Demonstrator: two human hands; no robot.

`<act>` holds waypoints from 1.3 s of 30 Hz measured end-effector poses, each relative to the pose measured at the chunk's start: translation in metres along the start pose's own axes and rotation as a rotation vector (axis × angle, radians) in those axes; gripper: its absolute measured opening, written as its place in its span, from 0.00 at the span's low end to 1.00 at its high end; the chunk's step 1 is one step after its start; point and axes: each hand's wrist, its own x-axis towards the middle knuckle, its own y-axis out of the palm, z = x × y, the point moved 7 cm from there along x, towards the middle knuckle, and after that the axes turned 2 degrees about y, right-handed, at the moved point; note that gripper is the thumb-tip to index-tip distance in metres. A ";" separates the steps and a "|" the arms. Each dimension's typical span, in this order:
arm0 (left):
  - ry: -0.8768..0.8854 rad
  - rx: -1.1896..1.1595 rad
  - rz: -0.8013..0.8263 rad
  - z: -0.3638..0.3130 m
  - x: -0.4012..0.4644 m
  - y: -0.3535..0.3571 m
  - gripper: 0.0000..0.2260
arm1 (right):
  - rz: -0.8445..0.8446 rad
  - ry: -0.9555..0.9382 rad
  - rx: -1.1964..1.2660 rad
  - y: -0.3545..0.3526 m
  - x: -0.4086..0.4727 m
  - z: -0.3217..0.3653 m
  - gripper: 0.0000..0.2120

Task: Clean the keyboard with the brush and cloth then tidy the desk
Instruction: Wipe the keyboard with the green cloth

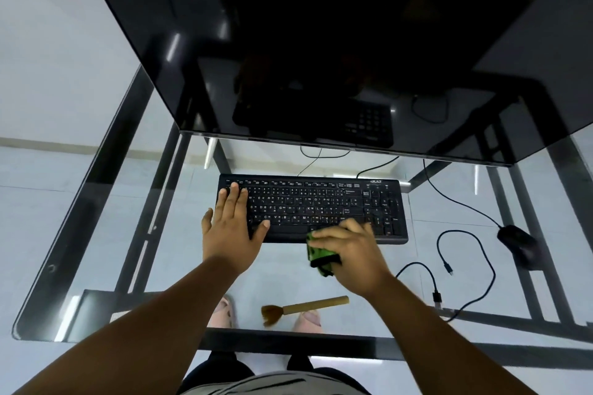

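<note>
A black keyboard (321,205) lies across the middle of the glass desk (96,234). My left hand (232,228) rests flat on the keyboard's left end, fingers spread, holding nothing. My right hand (353,250) presses a green and black cloth (319,255) against the keyboard's front edge, right of the space bar. A wooden brush (305,306) with brown bristles lies on the glass near the front edge, bristles pointing left, between my two forearms.
A large dark monitor (321,42) hangs over the back of the desk. A black mouse (518,244) sits at the right with its cord. A loose black cable (462,269) curls on the glass right of my right hand. Feet in slippers show through the glass.
</note>
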 end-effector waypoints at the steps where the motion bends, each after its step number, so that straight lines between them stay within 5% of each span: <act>1: -0.005 0.002 -0.015 -0.003 -0.001 0.000 0.35 | 0.011 -0.012 0.001 0.003 0.001 0.002 0.27; 12: 0.066 0.045 -0.050 -0.040 0.002 0.008 0.36 | -0.188 0.328 0.015 -0.040 -0.069 -0.101 0.28; 18: 0.200 0.066 0.070 -0.080 0.011 0.018 0.46 | -0.235 0.305 0.077 -0.037 -0.074 -0.111 0.27; 25: 0.267 0.134 0.217 -0.098 0.029 0.028 0.60 | -0.494 0.563 0.318 -0.046 -0.073 -0.143 0.25; 39: 0.267 0.217 0.243 -0.103 0.036 0.025 0.63 | -0.330 0.573 0.141 -0.056 -0.028 -0.150 0.23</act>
